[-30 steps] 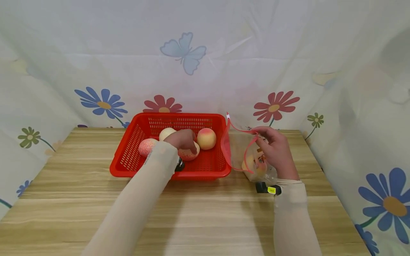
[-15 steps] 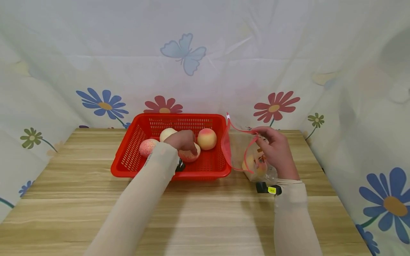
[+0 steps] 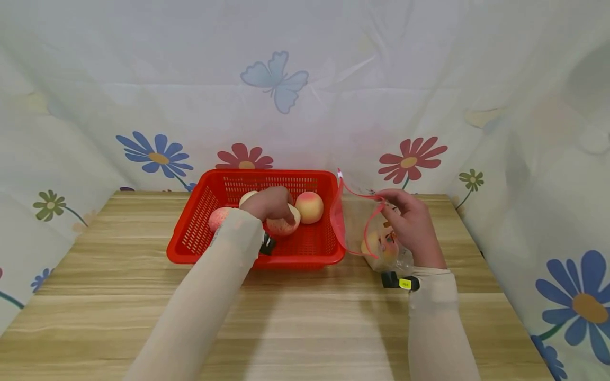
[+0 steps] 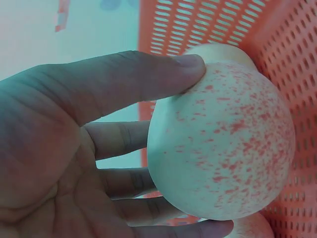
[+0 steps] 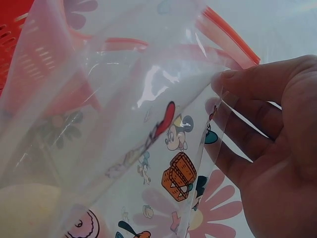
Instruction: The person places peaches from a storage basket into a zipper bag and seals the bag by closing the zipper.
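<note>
1. The left hand (image 3: 270, 203) is inside the red basket (image 3: 190, 233), thumb and fingers curled round a speckled peach (image 4: 223, 144).
2. The peach is nearly round, so no long axis shows; it sits between two other peaches (image 3: 309, 207) in the basket.
3. The right hand (image 3: 412, 225) pinches the rim of a clear bag (image 3: 355, 222) just right of the basket.
4. The bag stands upright with its mouth open upward, red strip on top, and a peach in its bottom.
5. Both rest on a wooden table (image 3: 305, 317).
</note>
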Motion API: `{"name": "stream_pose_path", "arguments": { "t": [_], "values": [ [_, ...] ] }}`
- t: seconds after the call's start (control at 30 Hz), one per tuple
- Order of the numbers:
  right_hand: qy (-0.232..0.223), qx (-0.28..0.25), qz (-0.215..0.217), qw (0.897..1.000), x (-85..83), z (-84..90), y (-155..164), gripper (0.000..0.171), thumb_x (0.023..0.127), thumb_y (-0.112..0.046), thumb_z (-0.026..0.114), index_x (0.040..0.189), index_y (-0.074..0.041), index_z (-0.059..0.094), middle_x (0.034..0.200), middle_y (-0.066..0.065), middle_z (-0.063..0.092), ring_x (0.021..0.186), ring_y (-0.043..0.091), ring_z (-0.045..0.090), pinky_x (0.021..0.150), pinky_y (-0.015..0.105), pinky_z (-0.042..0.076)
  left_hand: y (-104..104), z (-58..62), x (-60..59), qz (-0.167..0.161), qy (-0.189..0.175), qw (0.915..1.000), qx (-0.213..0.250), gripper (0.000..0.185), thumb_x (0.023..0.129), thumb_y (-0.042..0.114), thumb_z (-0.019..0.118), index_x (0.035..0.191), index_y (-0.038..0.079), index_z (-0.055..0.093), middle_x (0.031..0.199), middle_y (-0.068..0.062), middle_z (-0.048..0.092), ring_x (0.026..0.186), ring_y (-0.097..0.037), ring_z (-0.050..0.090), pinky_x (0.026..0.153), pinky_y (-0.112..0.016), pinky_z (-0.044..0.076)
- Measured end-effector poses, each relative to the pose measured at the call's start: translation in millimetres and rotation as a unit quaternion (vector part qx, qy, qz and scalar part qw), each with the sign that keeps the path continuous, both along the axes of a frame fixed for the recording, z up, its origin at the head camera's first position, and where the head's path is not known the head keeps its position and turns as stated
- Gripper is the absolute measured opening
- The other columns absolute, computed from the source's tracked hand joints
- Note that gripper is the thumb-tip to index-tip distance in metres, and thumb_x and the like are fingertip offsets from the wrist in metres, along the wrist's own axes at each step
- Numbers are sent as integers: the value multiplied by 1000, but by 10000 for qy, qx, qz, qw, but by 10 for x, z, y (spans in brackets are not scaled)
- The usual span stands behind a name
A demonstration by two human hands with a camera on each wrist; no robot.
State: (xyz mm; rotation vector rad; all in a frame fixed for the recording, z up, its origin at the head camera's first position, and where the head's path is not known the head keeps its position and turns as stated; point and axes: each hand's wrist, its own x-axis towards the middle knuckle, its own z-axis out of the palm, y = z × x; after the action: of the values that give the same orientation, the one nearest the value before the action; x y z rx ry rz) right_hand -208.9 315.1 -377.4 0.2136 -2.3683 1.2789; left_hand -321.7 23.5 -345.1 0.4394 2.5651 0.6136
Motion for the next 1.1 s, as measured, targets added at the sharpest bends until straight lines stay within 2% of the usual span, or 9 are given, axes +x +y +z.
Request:
{"name": "stream_pose_path", "arguments": {
  "t": [0.1, 0.3, 0.43, 0.5, 0.87, 1.1],
  "values": [
    [-5, -17, 5, 10000, 1, 0, -2, 26, 95, -12, 59, 120, -7, 64, 116, 11, 66, 110, 24, 60, 73, 10, 52, 4, 51, 45, 63, 47, 9999, 106, 43, 75, 22, 82, 116, 18, 68, 109, -1, 67, 98, -24, 58, 82, -40, 56],
    [44, -91, 49, 9999, -2, -7, -6, 25, 95, -9, 60, 119, -7, 65, 114, 11, 66, 108, 22, 60, 71, 12, 53, 37, 138, 94, -130, 182, 9997, 83, 54, 77, 22, 81, 127, 15, 62, 119, -5, 65, 103, -25, 57, 88, -42, 55],
    [114, -158, 101, 9998, -4, -8, -12, 24, 94, -6, 60, 117, -6, 65, 113, 10, 67, 109, 21, 60, 71, 13, 54, 63, 190, 115, -271, 418, 9988, 22, 59, 76, 22, 81, 131, 12, 59, 121, -6, 63, 104, -26, 57, 89, -41, 56],
    [133, -154, 108, 9997, -3, -6, -15, 24, 94, -6, 60, 117, -6, 65, 113, 10, 67, 109, 21, 60, 70, 14, 54, 69, 212, 133, -224, 480, 9986, 39, 61, 76, 23, 82, 131, 13, 59, 122, -5, 63, 104, -25, 57, 88, -40, 57],
    [119, -59, 85, 9999, 1, -9, -12, 24, 95, -10, 60, 118, -6, 65, 113, 12, 66, 102, 18, 59, 67, 15, 54, 60, 250, 250, -92, 721, 9968, 336, 65, 75, 25, 83, 133, 14, 56, 123, -4, 61, 103, -24, 57, 84, -38, 58],
    [150, -48, 149, 9998, 5, -8, -13, 24, 95, -12, 60, 118, -7, 65, 113, 11, 67, 97, 4, 57, 66, 19, 56, 104, 260, 380, -57, 880, 9943, 595, 66, 74, 26, 83, 134, 17, 57, 126, -2, 62, 102, -23, 58, 82, -35, 59]
  ]
}}
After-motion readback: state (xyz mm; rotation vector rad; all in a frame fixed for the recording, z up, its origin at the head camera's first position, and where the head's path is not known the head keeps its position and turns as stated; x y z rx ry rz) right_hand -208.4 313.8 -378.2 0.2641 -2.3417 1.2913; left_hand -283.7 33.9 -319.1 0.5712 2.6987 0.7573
